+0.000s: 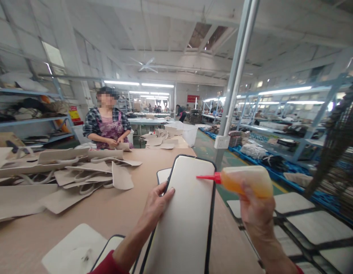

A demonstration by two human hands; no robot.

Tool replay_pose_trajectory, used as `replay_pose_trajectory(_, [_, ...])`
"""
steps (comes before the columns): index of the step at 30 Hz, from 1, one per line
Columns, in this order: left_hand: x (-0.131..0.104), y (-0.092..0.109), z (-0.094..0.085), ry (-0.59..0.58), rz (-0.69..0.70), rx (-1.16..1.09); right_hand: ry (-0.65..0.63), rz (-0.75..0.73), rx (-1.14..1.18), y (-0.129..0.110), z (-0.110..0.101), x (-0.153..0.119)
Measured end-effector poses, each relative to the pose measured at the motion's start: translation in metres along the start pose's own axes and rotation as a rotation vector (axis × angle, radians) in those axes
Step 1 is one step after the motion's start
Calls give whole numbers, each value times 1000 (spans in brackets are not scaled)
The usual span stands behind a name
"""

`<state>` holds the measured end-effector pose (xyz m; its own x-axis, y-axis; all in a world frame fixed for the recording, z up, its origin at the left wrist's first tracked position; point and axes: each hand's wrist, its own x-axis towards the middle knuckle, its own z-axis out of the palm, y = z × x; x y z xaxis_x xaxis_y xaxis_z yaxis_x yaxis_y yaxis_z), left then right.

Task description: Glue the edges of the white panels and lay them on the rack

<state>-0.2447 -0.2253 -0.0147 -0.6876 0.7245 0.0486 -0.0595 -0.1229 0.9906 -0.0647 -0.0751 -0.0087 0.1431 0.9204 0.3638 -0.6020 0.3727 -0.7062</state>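
My left hand (156,205) grips the left edge of a long cream panel (185,213) with rounded corners and a dark border, thumb on its face. The panel is tilted up over the table. In my right hand (258,209) is a squeeze bottle (247,180) of amber liquid, lying sideways with its red nozzle pointing left. The nozzle tip is over the panel's upper right part; whether it touches cannot be made out. Behind the panel shows part of another dark-edged panel (163,175). A loose cream piece (75,251) lies on the table at the lower left.
Beige pieces with handles (88,175) are heaped on the left of the brown table (148,158). A co-worker (108,121) stands across it. A metal post (236,72) with a socket box rises beyond the right edge. More dark-edged panels (319,224) lie at the lower right.
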Motion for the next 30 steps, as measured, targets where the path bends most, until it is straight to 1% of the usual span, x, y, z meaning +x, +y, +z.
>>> replay_pose_trajectory(1, [0,1,-1,7,-5,-16,-19,13,-13,2,-3,-1])
replay_pose_trajectory(2, [1,1,-2,21,-6,-35,-60,40,-46,5,-10,-7])
replay_pose_trajectory(4, [5,0,-7,63,11,-64,-227,131,-164,12,-31,-31])
replay_pose_trajectory(5, [7,-2,-10,85,23,-70,-273,157,-203,14,-41,-43])
replay_pose_trajectory(6, [8,-3,-12,104,33,-70,-290,177,-218,15,-48,-51])
replay_pose_trajectory(7, [8,-4,-14,115,37,-68,-281,183,-214,15,-49,-54])
replay_pose_trajectory(8, [7,-5,-14,112,38,-65,-247,175,-192,13,-45,-52])
replay_pose_trajectory(11, [2,-6,-10,72,32,-54,-59,60,-72,5,-11,-25])
replay_pose_trajectory(12, [0,-5,-7,63,31,-52,-32,42,-21,3,-2,-16])
replay_pose_trajectory(13, [-1,-4,-5,58,28,-56,-28,40,-13,3,4,-11])
replay_pose_trajectory(14, [-2,-3,-4,57,21,-65,-40,52,-14,4,4,-11])
replay_pose_trajectory(15, [-2,-2,-4,63,16,-77,-86,82,-38,6,-1,-17])
replay_pose_trajectory(17, [1,-2,-5,90,21,-101,-210,157,-126,12,-23,-39])
replay_pose_trajectory(18, [2,-3,-7,109,28,-107,-312,200,-177,15,-35,-51])
replay_pose_trajectory(19, [3,-3,-8,122,36,-110,-326,215,-205,16,-45,-59])
replay_pose_trajectory(20, [4,-4,-8,127,40,-113,-304,224,-205,16,-50,-63])
replay_pose_trajectory(21, [4,-5,-8,123,40,-115,-260,226,-185,15,-50,-61])
replay_pose_trajectory(23, [2,-6,-6,97,36,-109,-124,191,-94,8,-35,-45])
replay_pose_trajectory(25, [0,-6,-3,69,38,-98,-32,132,2,3,-16,-24])
replay_pose_trajectory(26, [0,-6,-2,59,38,-96,-12,116,29,2,-10,-18])
replay_pose_trajectory(27, [0,-6,-2,52,37,-99,-8,118,29,2,-9,-17])
replay_pose_trajectory(28, [1,-7,-3,51,34,-107,-27,139,6,4,-13,-21])
replay_pose_trajectory(29, [3,-8,-5,61,33,-117,-66,183,-61,7,-21,-30])
replay_pose_trajectory(30, [5,-10,-7,78,37,-124,-162,243,-140,10,-31,-42])
